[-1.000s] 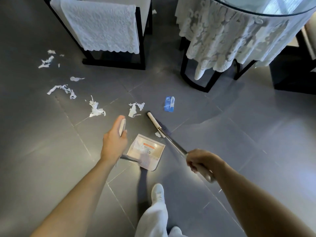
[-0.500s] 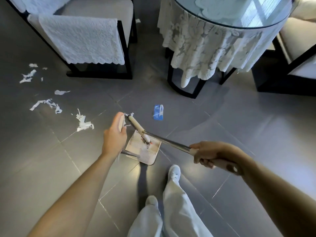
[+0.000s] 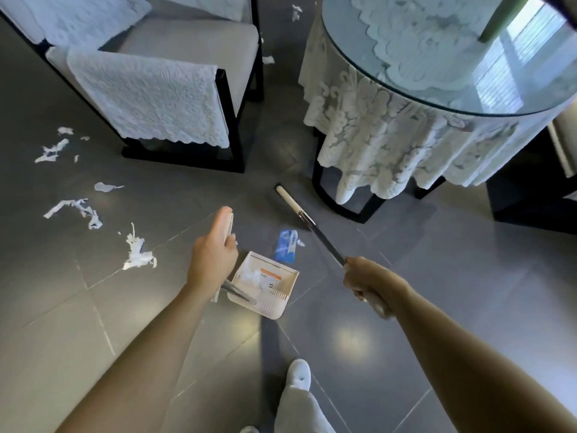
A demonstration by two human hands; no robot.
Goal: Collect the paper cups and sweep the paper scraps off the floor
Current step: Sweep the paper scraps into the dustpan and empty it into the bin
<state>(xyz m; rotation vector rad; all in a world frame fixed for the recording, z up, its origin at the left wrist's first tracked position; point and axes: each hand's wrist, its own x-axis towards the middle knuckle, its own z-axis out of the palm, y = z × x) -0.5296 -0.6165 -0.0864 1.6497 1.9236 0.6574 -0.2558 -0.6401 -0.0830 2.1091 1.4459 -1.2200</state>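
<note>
L hand point(image 3: 215, 254) is curled round the cream grip at the top of the dustpan point(image 3: 276, 307) handle, thumb along the top, fingers wrapped underneath. The metal stem runs from the hand down to the pan. Pan sits on the grey tile floor point(image 3: 406, 307) just ahead of the person, open mouth facing away. Inside is an orange-striped label and what looks like some white bits; can't tell for sure.

R hand point(image 3: 368, 282) is a closed fist on the broom point(image 3: 324, 242), gripping where the metal pole meets its pale end grip. Pole slants up-left from the hand. Broom head is low near the round table's dark base; can't tell if the bristles touch the floor.

Blue flattened item point(image 3: 285, 246), poss. a crushed paper cup, lies on the floor just beyond the pan mouth, between pan and broom pole, with a small white scrap at its right edge.

Paper scraps point(image 3: 137, 254) lie on the floor left of L hand, w/ more strips and bits further left toward the chair point(image 3: 175, 98). 2 more white bits sit between chair and table at the top.

Table point(image 3: 437, 98) has a glass top over a lace cloth point(image 3: 390, 135). 1 white shoe point(image 3: 299, 375) and a pale trouser leg show at the bottom.
</note>
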